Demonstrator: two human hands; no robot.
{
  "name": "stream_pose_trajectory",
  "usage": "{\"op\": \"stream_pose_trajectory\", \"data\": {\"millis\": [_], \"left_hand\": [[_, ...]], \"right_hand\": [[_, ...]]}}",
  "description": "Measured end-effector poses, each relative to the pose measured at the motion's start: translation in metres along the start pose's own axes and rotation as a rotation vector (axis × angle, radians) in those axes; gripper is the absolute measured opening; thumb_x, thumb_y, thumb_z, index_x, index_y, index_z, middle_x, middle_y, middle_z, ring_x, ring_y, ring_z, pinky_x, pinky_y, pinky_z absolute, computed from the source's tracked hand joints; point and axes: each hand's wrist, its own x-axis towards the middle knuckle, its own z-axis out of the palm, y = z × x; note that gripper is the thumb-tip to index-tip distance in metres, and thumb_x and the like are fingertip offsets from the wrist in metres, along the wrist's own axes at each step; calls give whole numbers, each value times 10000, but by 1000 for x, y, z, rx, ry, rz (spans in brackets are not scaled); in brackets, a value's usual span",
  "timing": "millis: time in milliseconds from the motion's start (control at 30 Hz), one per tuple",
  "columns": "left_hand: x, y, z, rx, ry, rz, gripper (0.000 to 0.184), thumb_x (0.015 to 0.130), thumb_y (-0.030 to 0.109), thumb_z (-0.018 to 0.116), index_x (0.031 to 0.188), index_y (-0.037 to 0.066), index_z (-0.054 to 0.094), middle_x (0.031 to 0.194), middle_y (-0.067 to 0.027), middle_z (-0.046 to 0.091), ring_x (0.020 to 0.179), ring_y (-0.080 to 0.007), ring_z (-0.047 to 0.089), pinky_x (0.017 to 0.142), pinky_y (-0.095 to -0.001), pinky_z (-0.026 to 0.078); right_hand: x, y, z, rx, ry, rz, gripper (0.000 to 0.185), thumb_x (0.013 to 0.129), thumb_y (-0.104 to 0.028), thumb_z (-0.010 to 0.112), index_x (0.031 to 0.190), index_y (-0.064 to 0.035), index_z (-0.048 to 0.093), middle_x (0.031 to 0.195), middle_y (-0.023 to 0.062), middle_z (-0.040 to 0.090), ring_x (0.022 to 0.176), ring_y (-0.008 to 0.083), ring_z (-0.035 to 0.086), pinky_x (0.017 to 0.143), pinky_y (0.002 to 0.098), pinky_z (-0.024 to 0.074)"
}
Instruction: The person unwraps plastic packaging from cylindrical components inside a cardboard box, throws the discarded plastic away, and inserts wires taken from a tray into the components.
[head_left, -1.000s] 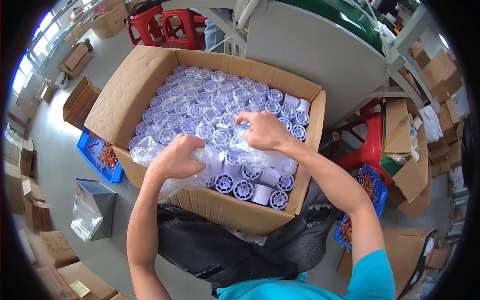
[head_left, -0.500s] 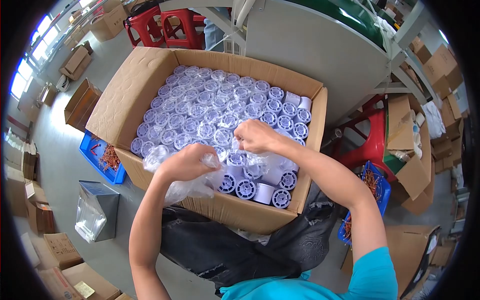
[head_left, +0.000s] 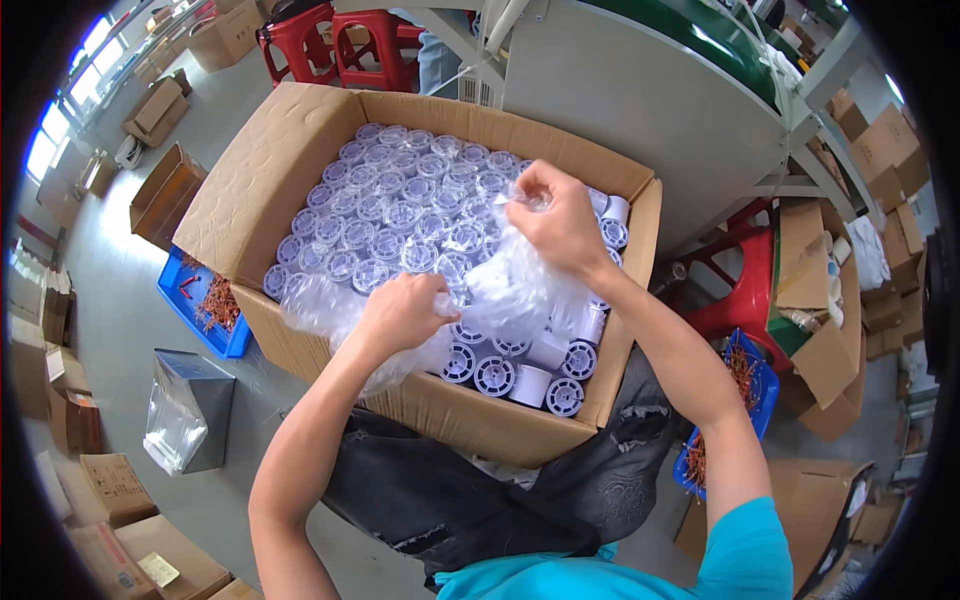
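Observation:
A large cardboard box (head_left: 520,432) stands before my legs, packed with rows of pale lilac plastic spools (head_left: 385,243). Clear plastic film (head_left: 520,285) lies bunched over the front and middle spools. My left hand (head_left: 405,312), low over the front of the box, is closed on one part of the film. Farther up and to the right, my right hand (head_left: 555,212) pinches a raised part of it. Spools at the front right corner (head_left: 495,376) show uncovered, one lying on its side. The film hides part of the spools beneath it.
A blue tray (head_left: 205,305) with small reddish parts is on the floor at left, near a metal container (head_left: 190,410). Another blue tray (head_left: 735,400) and a red stool (head_left: 745,285) are at right. A grey machine panel (head_left: 650,110) rises behind the box.
My right hand has moved up and to the right, lifting and stretching the film. My left hand has shifted right and slightly down, still gripping film.

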Motion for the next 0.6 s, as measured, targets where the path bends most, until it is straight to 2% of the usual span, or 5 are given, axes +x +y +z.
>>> {"op": "stream_pose_trajectory", "data": {"millis": [233,333,500,567,600], "left_hand": [[29,-31,31,193,-180,30,414,709,359,780,939,30,681,942,-181,674,918,-371,640,759,-445,512],[29,-29,28,136,-218,-24,419,696,346,793,938,24,679,939,-187,666,947,-370,628,779,-444,507],[28,-39,22,8,-149,182,348,752,275,739,955,5,653,1016,-212,646,973,-373,620,813,-447,497],[22,-33,10,-43,-110,167,312,762,242,720,956,9,647,996,-213,648,965,-376,619,809,-451,492],[17,-26,2,-98,-67,151,276,773,208,702,957,12,640,976,-215,651,957,-378,618,806,-455,488]], "right_hand": [[11,25,-20,-19,133,-48,206,770,-86,646,947,18,654,731,76,643,640,128,600,600,295,473],[11,7,-37,470,7,318,150,811,-92,673,938,-14,662,757,-4,620,650,37,549,562,197,425],[15,29,-38,783,-111,550,165,803,-102,673,940,-12,661,767,4,619,639,66,563,578,216,452],[14,44,-33,78,-30,128,204,775,-115,669,946,-4,671,825,75,672,696,142,633,650,261,491],[13,45,-32,-175,-29,63,277,745,-138,667,987,-4,679,949,162,695,836,253,679,769,334,515]]}}
